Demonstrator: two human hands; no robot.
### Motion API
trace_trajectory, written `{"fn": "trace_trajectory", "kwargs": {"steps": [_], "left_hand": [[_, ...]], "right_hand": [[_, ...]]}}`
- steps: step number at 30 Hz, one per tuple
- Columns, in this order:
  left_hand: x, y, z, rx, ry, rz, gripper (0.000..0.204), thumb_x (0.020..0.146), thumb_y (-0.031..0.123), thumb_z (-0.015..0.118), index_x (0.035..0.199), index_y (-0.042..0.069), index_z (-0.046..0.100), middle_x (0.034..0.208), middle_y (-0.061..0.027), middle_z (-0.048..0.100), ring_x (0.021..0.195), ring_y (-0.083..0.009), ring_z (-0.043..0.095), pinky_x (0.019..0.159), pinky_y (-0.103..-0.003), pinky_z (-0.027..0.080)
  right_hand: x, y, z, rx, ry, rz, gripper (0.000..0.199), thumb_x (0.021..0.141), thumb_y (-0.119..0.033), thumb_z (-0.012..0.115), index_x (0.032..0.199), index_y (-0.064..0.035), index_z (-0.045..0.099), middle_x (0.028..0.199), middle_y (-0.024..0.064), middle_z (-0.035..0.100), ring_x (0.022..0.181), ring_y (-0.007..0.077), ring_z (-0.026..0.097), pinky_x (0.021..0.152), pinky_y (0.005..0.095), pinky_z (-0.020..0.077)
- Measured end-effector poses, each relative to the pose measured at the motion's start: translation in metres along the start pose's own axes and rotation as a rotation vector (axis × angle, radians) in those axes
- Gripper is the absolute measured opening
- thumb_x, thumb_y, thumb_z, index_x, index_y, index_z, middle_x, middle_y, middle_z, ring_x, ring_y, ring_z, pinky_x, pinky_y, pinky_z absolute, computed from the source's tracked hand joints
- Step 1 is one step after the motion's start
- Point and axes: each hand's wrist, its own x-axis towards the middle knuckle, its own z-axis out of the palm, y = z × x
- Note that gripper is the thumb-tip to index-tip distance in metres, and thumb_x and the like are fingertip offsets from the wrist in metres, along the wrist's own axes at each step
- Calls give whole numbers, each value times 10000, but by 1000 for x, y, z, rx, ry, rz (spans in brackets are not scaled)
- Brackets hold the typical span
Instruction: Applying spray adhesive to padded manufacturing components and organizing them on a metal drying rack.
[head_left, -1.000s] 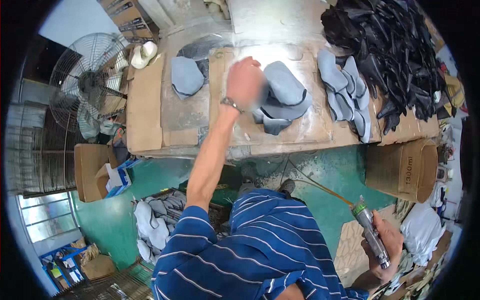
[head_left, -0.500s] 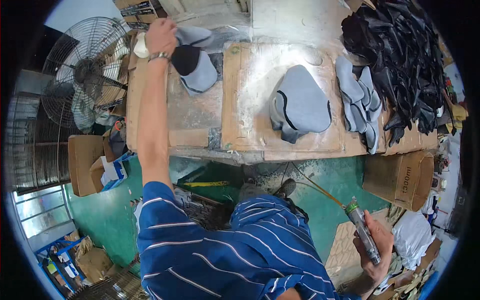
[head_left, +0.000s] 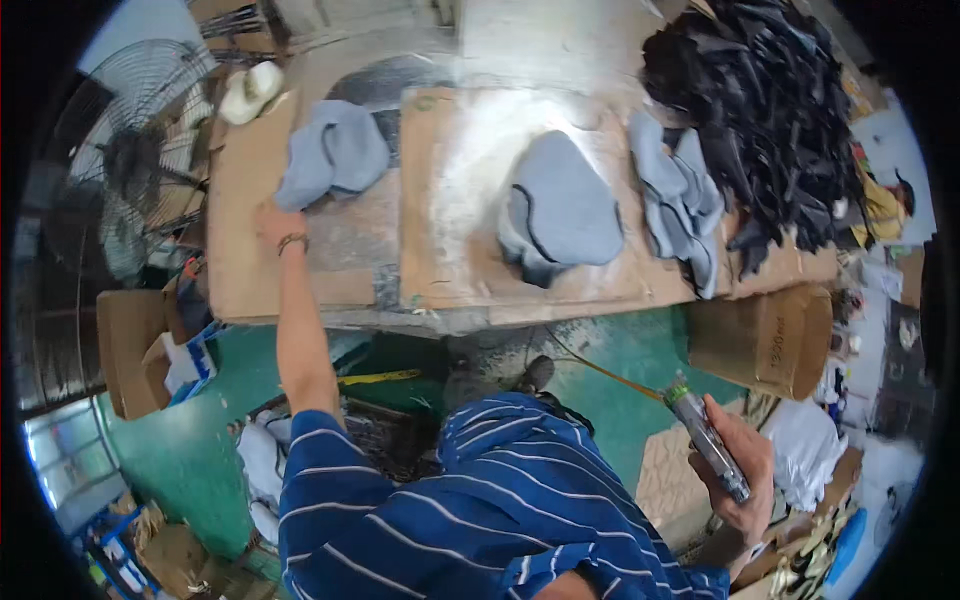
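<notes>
Here our right fingers wrap tight around a spray gun (head_left: 708,443) at the lower right of the frame, nozzle tipped up and away from the bench, seemingly parked. Our left hand (head_left: 272,226) lies on the cardboard (head_left: 240,270) at the upper left, whether spread we cannot tell, just below a grey shoe piece (head_left: 333,152). Half a second ago it reached higher, beside the fan (head_left: 130,160).
</notes>
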Motion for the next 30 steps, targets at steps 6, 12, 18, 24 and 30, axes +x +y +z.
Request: {"fn": "trace_trajectory", "kwargs": {"steps": [6, 12, 18, 24, 30], "left_hand": [[-145, 37, -33, -451, 26, 233, 613, 795, 57, 694, 1399, 56, 585, 1411, -224, 575, 1360, -404, 485, 1144, -516, 382], [-353, 11, -42, -572, -342, 255, 512, 805, 62, 719, 1305, -4, 631, 1327, -276, 593, 1264, -446, 524, 1090, -541, 403], [-489, -35, -55, -450, -632, 104, 395, 863, 72, 739, 1251, 43, 677, 1280, -163, 648, 1226, -379, 566, 1054, -512, 472], [-524, -42, -69, -296, -863, -16, 356, 878, 96, 756, 1230, 70, 717, 1268, -147, 671, 1217, -338, 586, 1044, -497, 510], [-540, -27, -65, -357, -877, 36, 262, 844, 114, 755, 1099, 55, 774, 1135, -146, 729, 1059, -328, 684, 955, -457, 560]], "right_hand": [[2, 5, -13, -74, 145, -47, 637, 718, -57, 760, 1336, 38, 642, 987, 202, 725, 851, 317, 705, 813, 359, 525], [-29, 24, -41, -121, 169, -43, 625, 804, -283, 753, 1315, 62, 651, 987, 205, 732, 842, 306, 712, 811, 350, 528], [-58, 56, -41, -130, 382, -90, 600, 859, -406, 714, 1236, 62, 706, 795, 169, 683, 680, 252, 668, 628, 343, 481], [-81, 70, -44, -175, 370, -156, 463, 816, -217, 715, 1200, 41, 736, 680, 104, 617, 589, 202, 607, 555, 298, 429], [-100, 84, -56, -216, 214, -98, 564, 710, -94, 792, 1260, 10, 719, 759, 120, 681, 655, 222, 657, 627, 311, 497]]}}
